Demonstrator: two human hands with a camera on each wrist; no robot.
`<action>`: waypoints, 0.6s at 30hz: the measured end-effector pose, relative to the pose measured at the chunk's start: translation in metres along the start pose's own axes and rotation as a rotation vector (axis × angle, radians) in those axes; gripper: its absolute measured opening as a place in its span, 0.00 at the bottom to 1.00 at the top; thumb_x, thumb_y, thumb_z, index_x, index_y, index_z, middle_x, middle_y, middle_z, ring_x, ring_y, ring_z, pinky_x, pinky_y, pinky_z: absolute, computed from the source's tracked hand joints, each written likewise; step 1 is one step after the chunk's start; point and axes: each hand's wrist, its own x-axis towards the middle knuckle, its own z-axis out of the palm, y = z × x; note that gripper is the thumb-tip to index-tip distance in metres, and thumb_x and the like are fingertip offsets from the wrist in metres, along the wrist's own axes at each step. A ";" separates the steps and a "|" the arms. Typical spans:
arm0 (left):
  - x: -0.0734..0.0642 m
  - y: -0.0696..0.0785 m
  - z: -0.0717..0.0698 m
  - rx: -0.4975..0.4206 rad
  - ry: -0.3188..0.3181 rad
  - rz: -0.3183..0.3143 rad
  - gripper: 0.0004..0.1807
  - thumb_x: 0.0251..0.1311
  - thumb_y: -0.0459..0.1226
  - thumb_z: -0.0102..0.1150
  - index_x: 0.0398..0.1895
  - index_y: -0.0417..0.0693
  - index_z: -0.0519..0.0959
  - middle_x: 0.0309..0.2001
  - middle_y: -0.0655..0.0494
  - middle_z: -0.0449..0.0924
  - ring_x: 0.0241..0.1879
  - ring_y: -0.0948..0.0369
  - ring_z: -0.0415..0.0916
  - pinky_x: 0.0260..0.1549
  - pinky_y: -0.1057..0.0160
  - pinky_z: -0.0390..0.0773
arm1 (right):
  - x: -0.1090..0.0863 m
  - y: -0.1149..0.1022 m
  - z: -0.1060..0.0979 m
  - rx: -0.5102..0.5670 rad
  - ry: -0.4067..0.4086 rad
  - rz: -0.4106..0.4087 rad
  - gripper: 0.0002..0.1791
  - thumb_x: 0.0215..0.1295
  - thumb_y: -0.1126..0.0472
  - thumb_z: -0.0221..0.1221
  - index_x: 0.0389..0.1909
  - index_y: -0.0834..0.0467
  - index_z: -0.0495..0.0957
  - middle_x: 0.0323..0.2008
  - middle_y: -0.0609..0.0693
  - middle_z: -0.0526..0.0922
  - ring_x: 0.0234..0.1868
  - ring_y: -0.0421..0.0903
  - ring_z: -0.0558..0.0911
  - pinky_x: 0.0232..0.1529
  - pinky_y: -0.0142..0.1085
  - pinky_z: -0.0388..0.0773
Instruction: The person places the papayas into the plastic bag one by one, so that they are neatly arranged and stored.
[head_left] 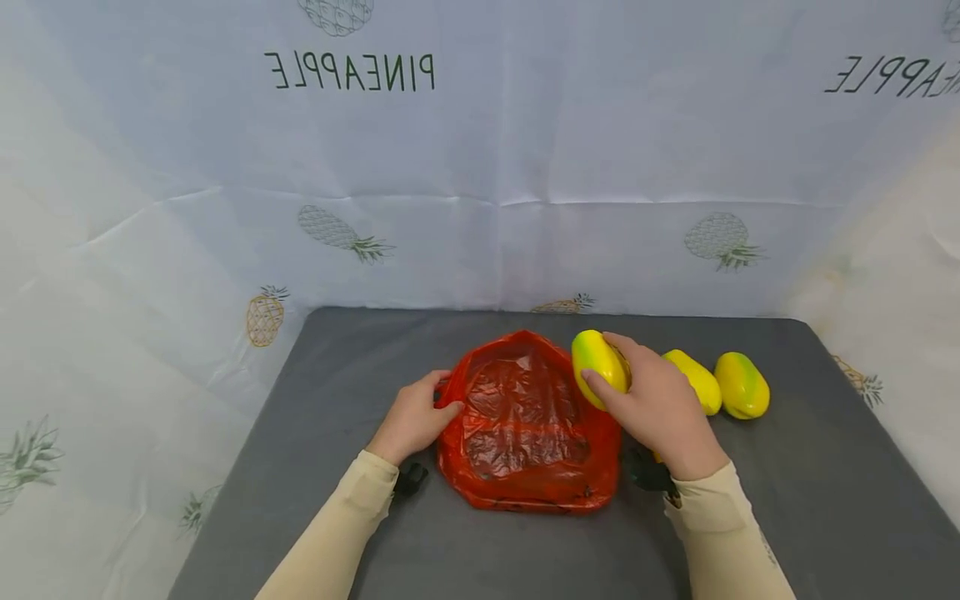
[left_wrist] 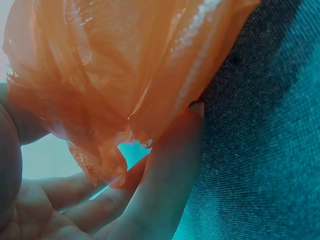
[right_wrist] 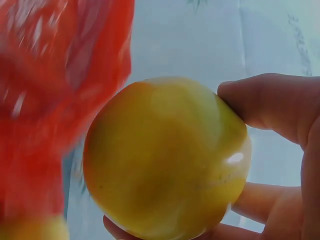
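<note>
A red plastic bag [head_left: 459,462] lies with its mouth spread wide on the grey table. My left hand [head_left: 416,418] grips the bag's left rim, thumb over the edge. In the left wrist view the thin bag film [left_wrist: 115,65] hangs between thumb and fingers. My right hand [head_left: 660,400] holds a yellow-green, mango-like fruit [head_left: 597,367] above the bag's right rim. Its rounded end [right_wrist: 165,160] fills the right wrist view, with thumb and fingers around it. Nothing inside the bag can be made out.
Right of my right hand lie two similar fruits, one partly hidden [head_left: 697,382] and one in full view [head_left: 742,386]. A sliver of yellow shows beside my right wrist. White pineapple-print cloth [head_left: 480,250] stands behind the grey table [head_left: 360,350] and along its sides.
</note>
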 end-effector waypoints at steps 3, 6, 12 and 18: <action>0.000 0.000 0.000 0.000 0.000 0.003 0.33 0.72 0.41 0.67 0.77 0.44 0.72 0.64 0.43 0.85 0.45 0.56 0.89 0.45 0.52 0.92 | 0.010 -0.016 0.013 0.031 -0.022 -0.018 0.42 0.75 0.38 0.62 0.80 0.57 0.68 0.64 0.62 0.84 0.49 0.57 0.86 0.44 0.51 0.85; 0.000 -0.001 0.000 0.005 0.001 0.018 0.33 0.72 0.41 0.67 0.77 0.43 0.72 0.65 0.43 0.85 0.49 0.54 0.89 0.47 0.51 0.91 | 0.017 -0.030 0.026 0.057 -0.036 -0.032 0.41 0.74 0.38 0.64 0.80 0.55 0.68 0.63 0.59 0.85 0.47 0.54 0.86 0.43 0.48 0.85; 0.000 0.000 0.000 0.000 -0.003 0.020 0.33 0.72 0.41 0.68 0.77 0.43 0.72 0.64 0.43 0.85 0.49 0.54 0.89 0.47 0.51 0.91 | 0.030 -0.053 0.051 0.087 -0.073 -0.055 0.42 0.72 0.37 0.65 0.80 0.52 0.69 0.63 0.56 0.86 0.47 0.52 0.85 0.42 0.46 0.86; 0.002 -0.003 0.000 0.008 -0.004 0.022 0.33 0.72 0.41 0.67 0.77 0.43 0.72 0.63 0.43 0.86 0.49 0.54 0.89 0.49 0.50 0.91 | 0.037 -0.065 0.073 0.108 -0.108 -0.082 0.41 0.71 0.37 0.66 0.79 0.51 0.71 0.63 0.53 0.86 0.48 0.51 0.85 0.45 0.46 0.87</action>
